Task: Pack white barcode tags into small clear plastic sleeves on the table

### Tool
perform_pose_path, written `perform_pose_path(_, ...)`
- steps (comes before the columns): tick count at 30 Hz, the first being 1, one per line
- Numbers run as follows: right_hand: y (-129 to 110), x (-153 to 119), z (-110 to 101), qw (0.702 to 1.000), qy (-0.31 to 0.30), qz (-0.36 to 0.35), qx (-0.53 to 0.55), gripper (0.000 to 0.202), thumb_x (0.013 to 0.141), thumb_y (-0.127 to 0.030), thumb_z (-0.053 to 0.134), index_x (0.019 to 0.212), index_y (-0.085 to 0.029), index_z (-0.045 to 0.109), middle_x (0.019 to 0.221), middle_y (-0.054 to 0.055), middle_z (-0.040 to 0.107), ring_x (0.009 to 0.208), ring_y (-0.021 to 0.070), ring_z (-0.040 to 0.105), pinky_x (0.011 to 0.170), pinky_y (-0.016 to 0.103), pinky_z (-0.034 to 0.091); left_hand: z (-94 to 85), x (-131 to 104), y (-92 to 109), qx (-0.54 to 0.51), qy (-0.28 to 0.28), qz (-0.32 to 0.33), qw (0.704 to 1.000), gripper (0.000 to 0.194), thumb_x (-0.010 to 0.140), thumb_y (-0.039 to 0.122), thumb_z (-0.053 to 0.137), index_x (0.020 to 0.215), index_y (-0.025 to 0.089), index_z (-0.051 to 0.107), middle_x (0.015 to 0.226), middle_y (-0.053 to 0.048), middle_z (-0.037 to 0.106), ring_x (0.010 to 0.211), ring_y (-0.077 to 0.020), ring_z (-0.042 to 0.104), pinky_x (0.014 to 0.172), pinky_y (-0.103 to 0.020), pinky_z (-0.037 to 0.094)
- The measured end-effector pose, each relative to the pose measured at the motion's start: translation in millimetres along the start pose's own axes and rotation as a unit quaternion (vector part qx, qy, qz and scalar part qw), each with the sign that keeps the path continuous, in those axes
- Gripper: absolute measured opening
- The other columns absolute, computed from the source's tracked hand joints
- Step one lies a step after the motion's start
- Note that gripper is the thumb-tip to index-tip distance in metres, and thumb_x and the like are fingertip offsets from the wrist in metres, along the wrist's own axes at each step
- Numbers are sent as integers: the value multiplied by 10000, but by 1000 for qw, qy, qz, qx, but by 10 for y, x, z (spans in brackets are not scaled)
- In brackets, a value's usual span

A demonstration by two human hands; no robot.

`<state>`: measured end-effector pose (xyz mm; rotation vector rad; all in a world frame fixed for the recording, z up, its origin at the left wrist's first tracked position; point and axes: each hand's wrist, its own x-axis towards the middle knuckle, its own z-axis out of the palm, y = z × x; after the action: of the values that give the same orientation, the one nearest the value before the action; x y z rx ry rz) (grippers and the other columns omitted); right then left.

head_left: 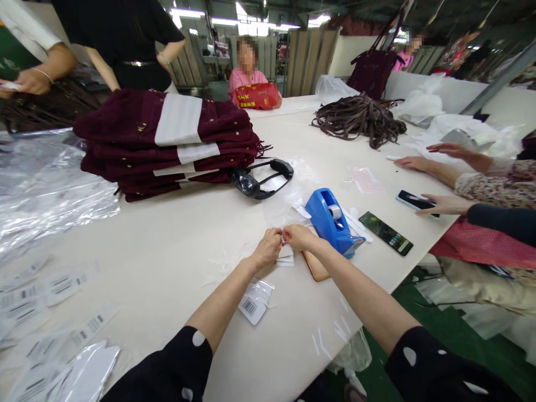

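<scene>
My left hand (268, 246) and my right hand (298, 237) meet above the table (167, 245), fingertips pinched together. Whatever sits between them is too small and covered to make out. White tags (286, 258) show just below the fingers; whether they hang from them or lie on the table I cannot tell. Nearer me, a barcoded tag in clear plastic (253, 306) lies beside my left forearm. A blue tape dispenser (329, 220) stands right of my right hand, and part of a tan phone-like case (316, 267) shows under my right wrist.
Folded maroon bags (121, 151) with white wraps are stacked at left, black headgear (268, 192) beside them. Brown straps (364, 117) lie in a heap behind. A phone (386, 233) lies right; a co-worker's hand (448, 205) touches another phone. Barcode labels (46, 290) spread at left.
</scene>
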<state>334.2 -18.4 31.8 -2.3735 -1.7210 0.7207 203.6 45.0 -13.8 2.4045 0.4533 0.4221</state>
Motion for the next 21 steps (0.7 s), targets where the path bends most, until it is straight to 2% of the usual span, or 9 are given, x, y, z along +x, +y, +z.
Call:
perform_pose_path(3, -28, -9, -41, 1000, 0, 1, 8, 112, 682, -184, 578, 783, -176, 624, 733, 25, 628, 679, 140, 540, 546, 217, 305, -10, -9, 16, -6, 8, 1, 1000, 109, 739, 94, 458, 678, 145, 533, 1055, -98, 536, 1009, -213, 452, 882, -346, 411)
perform_pose_path(6, -28, 5, -66, 999, -3, 12, 35, 241, 619, -180, 641, 859, -186, 619, 752, -3, 632, 659, 118, 542, 537, 194, 327, -25, -11, 36, -12, 13, 4, 1000, 93, 725, 106, 481, 652, 148, 521, 1054, -106, 532, 1020, -228, 451, 888, -368, 410)
perform_pose_path(9, -8, 23, -54, 998, -4, 27, 65, 281, 562, -172, 688, 836, -186, 628, 719, -29, 630, 628, 101, 548, 508, 176, 341, -37, -10, 45, -24, 11, -1, 1000, 93, 700, 110, 505, 619, 155, 506, 1084, -110, 524, 1048, -241, 446, 898, -378, 409)
perform_pose_path(16, 23, 39, 25, 994, 55, 38, 83, 156, 632, -182, 652, 788, -194, 650, 728, -11, 646, 698, 130, 575, 563, 201, 364, -81, 22, 22, -20, -36, -4, 999, 123, 672, 74, 499, 593, 167, 483, 1140, -94, 517, 1089, -249, 426, 927, -386, 389)
perform_pose_path(21, 7, 29, -25, 992, 79, 38, 87, 190, 660, -167, 639, 850, -183, 642, 779, 7, 657, 740, 133, 578, 612, 204, 381, -116, 51, 28, 0, -49, 3, 999, 125, 683, 81, 500, 595, 169, 489, 1143, -106, 518, 1089, -253, 429, 933, -401, 382)
